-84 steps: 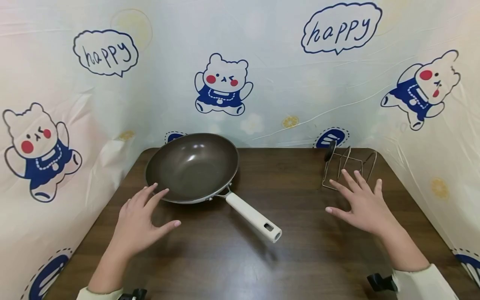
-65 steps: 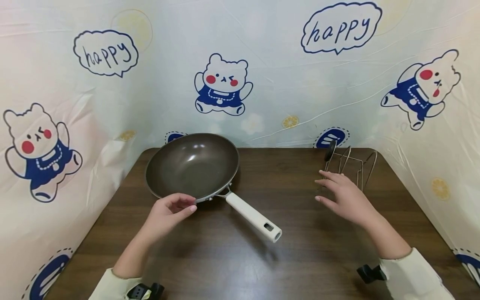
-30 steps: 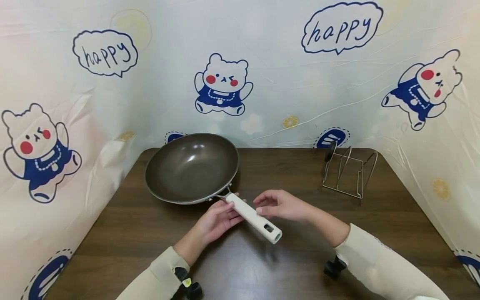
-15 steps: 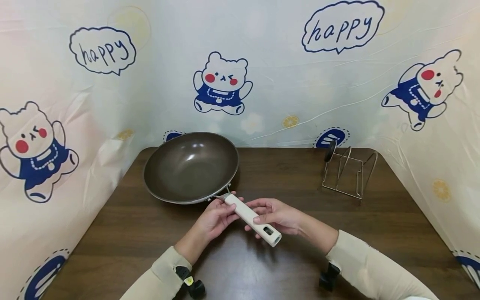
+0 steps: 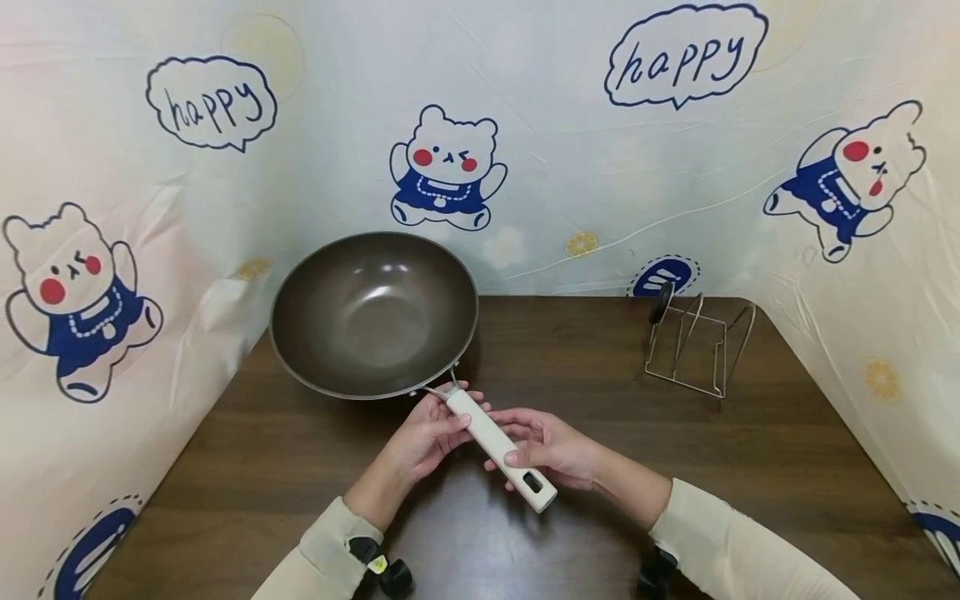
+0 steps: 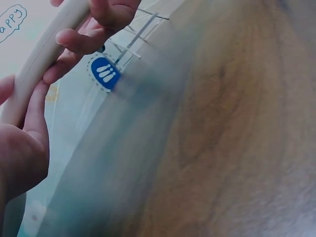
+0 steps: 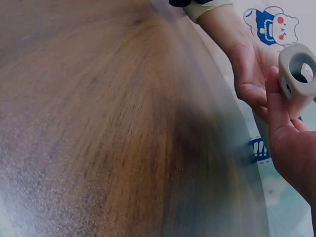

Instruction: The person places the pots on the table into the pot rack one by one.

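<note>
A dark brown wok (image 5: 375, 325) with a long cream handle (image 5: 487, 433) is held at the left of the head view, its bowl raised off the tabletop at the back. My left hand (image 5: 427, 437) grips the handle near the bowl, thumb on top and fingers underneath. Farther down, my right hand (image 5: 551, 450) holds the same handle close to its slotted end, with the thumb over it. In the left wrist view both hands show along the pale handle (image 6: 44, 54). The right wrist view shows the hollow handle end (image 7: 297, 71) above my right hand (image 7: 291, 143).
A wire rack (image 5: 697, 346) with a black round knob stands at the back right of the brown wooden table (image 5: 600, 358). A patterned cloth (image 5: 555, 158) hangs behind and along both sides of the table.
Both hands have moved inward from apart and taken hold of the handle, the left first. The wok's bowl has risen from the table, and the handle end has dipped slightly toward me.
</note>
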A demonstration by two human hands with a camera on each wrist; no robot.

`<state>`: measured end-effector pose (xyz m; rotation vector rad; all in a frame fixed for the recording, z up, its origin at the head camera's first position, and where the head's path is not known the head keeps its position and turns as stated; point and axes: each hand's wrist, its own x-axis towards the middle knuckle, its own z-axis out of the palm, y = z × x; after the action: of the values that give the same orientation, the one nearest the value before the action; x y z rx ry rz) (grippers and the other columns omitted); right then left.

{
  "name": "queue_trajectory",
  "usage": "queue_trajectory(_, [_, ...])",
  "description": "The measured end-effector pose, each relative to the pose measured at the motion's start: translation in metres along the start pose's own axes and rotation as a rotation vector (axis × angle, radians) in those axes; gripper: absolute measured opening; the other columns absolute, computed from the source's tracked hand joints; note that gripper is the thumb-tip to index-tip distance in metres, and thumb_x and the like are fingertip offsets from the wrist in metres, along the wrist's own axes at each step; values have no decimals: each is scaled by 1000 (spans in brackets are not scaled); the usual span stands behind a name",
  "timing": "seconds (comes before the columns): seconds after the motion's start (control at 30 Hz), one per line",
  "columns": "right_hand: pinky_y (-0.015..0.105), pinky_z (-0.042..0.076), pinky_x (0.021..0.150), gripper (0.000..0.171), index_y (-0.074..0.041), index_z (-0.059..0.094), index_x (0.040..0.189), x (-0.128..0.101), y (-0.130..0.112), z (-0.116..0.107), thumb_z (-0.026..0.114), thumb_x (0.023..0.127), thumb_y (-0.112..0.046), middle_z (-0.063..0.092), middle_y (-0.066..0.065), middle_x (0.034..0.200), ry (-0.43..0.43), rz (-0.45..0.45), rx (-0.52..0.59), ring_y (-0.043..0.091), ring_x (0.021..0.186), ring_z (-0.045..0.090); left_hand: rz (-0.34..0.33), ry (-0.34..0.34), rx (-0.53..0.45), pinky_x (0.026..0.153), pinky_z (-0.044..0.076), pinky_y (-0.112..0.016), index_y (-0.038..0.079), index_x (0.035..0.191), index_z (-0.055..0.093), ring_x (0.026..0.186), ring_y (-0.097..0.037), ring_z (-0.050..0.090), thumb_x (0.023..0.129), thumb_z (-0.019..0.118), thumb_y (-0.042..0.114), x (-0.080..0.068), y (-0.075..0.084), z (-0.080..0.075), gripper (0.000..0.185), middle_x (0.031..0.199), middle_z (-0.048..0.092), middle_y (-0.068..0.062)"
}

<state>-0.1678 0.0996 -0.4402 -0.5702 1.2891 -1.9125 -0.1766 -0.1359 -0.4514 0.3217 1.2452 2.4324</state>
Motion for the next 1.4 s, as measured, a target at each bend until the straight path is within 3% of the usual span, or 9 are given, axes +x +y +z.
queue_trajectory(0.43, [49,56,80,65,8,30,144,3,7,-8,65,89,4,51,19,130,-33,-28,-81,34,108,63,18,39,150,80,57,-36,-2,129,32,101,-20,67,86,53,-20,3,0,0,51,107,63,-7])
queue_trajectory(0.5, [44,56,82,65,8,33,143,3,9,-9,67,88,6,53,20,129,-9,-27,-154,31,107,63,11,59,176,79,57,-35,-2,128,32,99,-19,67,85,54,-20,3,-2,1,52,106,63,-8])
queue_trajectory(0.63, [32,54,82,64,7,43,138,3,8,-8,74,81,6,59,19,123,63,-34,-403,26,98,64,7,67,230,76,57,-34,-3,128,32,97,-19,68,83,56,-20,3,-5,2,54,105,62,-9])
queue_trajectory(0.77, [27,54,70,64,6,49,131,4,6,-3,81,75,3,65,14,110,121,-10,-628,21,84,65,15,29,255,75,57,-33,-8,129,28,97,-20,68,81,57,-21,3,-7,2,57,104,62,-9])
queue_trajectory(0.9, [26,53,59,62,7,51,126,3,3,4,83,73,1,66,8,102,157,46,-733,17,78,64,21,-7,286,75,58,-34,-11,131,25,97,-20,68,81,59,-21,4,-7,3,61,104,63,-8])
queue_trajectory(1.13, [32,55,54,63,9,50,128,-2,2,12,80,73,7,63,9,102,224,70,-681,19,76,63,0,-53,356,76,58,-34,-6,128,34,96,-21,68,81,61,-19,11,-4,6,56,106,63,-11])
queue_trajectory(1.4, [38,55,49,55,4,53,117,-9,5,17,81,70,10,59,11,100,289,23,-592,20,68,64,3,-153,434,83,56,-33,-4,123,38,97,-23,69,80,63,-21,20,0,12,53,117,57,-37])
